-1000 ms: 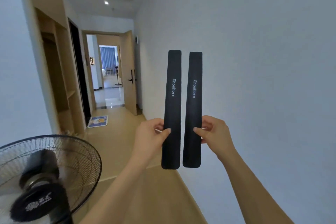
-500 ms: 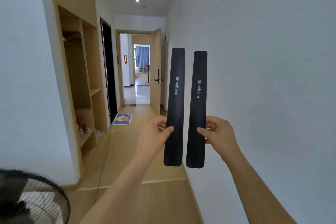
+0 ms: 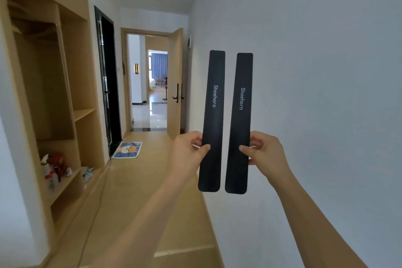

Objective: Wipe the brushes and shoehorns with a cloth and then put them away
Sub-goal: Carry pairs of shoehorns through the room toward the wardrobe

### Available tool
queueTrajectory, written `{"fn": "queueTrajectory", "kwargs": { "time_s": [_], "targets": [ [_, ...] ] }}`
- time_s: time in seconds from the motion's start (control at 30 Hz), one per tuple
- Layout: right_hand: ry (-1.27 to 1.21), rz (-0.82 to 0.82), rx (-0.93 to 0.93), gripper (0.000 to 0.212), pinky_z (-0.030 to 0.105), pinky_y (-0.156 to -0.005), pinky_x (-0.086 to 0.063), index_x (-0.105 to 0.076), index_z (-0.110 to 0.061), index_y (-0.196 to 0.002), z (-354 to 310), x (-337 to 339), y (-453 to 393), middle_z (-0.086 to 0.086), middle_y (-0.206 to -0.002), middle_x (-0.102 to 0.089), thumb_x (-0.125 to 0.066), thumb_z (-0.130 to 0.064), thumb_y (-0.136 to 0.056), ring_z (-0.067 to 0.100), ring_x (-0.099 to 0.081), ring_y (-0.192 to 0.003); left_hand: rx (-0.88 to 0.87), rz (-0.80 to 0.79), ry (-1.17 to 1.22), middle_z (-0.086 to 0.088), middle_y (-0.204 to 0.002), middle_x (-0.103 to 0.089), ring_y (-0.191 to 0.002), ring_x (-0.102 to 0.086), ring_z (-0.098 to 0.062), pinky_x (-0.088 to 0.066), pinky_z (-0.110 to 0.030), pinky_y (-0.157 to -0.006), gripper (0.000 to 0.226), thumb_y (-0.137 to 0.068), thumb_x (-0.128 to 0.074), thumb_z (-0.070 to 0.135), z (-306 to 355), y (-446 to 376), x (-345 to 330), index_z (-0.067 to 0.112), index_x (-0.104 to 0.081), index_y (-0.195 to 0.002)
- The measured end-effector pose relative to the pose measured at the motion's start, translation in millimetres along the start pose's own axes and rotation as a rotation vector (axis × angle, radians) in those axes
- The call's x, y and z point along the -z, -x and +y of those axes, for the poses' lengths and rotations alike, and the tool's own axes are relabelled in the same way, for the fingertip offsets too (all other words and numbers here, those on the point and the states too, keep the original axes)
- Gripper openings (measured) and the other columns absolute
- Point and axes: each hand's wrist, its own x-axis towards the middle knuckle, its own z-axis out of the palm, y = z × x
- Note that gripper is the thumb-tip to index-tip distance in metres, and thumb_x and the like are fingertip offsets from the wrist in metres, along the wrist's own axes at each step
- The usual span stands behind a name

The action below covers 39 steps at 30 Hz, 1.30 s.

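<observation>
The person stands in a corridor with both arms extended. The left hand (image 3: pixel 188 152) pinches the left shoehorn (image 3: pixel 212 119) between thumb and fingers, below its midpoint. The right hand (image 3: pixel 264 151) pinches the right shoehorn (image 3: pixel 239 124) in the same way. Each grip is clamped on its own shoehorn. Both shoehorns are held upright, side by side, close but not touching, in front of the right wall (image 3: pixel 326 93), with the printed lettering facing the person.

Status of the task, judged from this view:

1. Wiping: no cloth is visible in either hand or elsewhere. Whether the shoehorns are wiped cannot be told; their faces look plain black with no marks that can be made out.
2. Brushes: none in view. Their state is unknown.
3. Putting away: not done for the shoehorns, as both are in hand and clear of any storage.

A wooden shelf unit (image 3: pixel 65 98) lines the left side of the corridor, with a few small items on its low shelf. It may be the storage place, but this is not confirmed.
</observation>
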Motion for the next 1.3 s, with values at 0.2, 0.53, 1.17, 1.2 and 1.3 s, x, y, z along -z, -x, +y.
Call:
{"fn": "queueTrajectory", "kwargs": {
  "time_s": [0.2, 0.53, 1.17, 1.2, 1.3],
  "targets": [
    [-0.04, -0.025, 0.001, 0.022, 0.045, -0.079, -0.063, -0.072, -0.014, -0.11, 41.3, -47.1, -103.9, 0.002, -0.104, -0.075, -0.07, -0.006, -0.09, 0.022, -0.072, -0.096, 0.002, -0.01, -0.041, 0.012, -0.084, -0.07, -0.079, -0.068, -0.007, -0.062, -0.036, -0.071, 0.009, -0.088, -0.071, 0.02, -64.1, -93.1, -17.8, 0.027, -0.071, -0.094],
    [-0.191, -0.196, 0.065, 0.021, 0.031, -0.069, -0.063, -0.07, -0.027, -0.096, 126.7, -177.2, -292.4, -0.005, -0.096, -0.075, -0.072, -0.008, -0.089, 0.014, -0.072, -0.087, 0.076, 0.103, -0.182, 0.005, -0.09, -0.071, -0.085, -0.068, -0.011, -0.061, -0.042, -0.074, 0.012, -0.089, -0.069, 0.016, -188.5, -242.6, -24.1, 0.018, -0.071, -0.101],
    [-0.334, -0.49, 0.13, 0.018, 0.042, -0.071, -0.064, -0.072, -0.012, -0.105, 213.4, -430.4, -636.9, 0.006, -0.095, -0.076, -0.07, -0.004, -0.089, 0.021, -0.074, -0.088, 0.148, 0.343, -0.348, 0.01, -0.089, -0.071, -0.081, -0.069, -0.006, -0.062, -0.037, -0.07, 0.008, -0.088, -0.071, 0.02, -421.2, -542.9, -1.5, 0.023, -0.07, -0.095],
    [-0.327, -0.49, 0.135, 0.019, 0.042, -0.071, -0.064, -0.072, -0.012, -0.106, 219.4, -444.0, -652.4, 0.006, -0.096, -0.076, -0.07, -0.004, -0.089, 0.021, -0.074, -0.089, 0.156, 0.344, -0.346, 0.01, -0.089, -0.071, -0.08, -0.069, -0.007, -0.062, -0.036, -0.07, 0.008, -0.088, -0.071, 0.02, -437.4, -558.9, 0.1, 0.023, -0.069, -0.095],
    [-0.296, -0.487, 0.147, 0.02, 0.04, -0.072, -0.064, -0.071, -0.013, -0.109, 236.1, -485.0, -703.8, 0.005, -0.099, -0.076, -0.07, -0.005, -0.09, 0.019, -0.073, -0.091, 0.157, 0.335, -0.323, 0.01, -0.088, -0.071, -0.078, -0.069, -0.006, -0.062, -0.034, -0.069, 0.008, -0.088, -0.071, 0.019, -487.7, -613.9, 3.2, 0.024, -0.069, -0.094]
  ]
}}
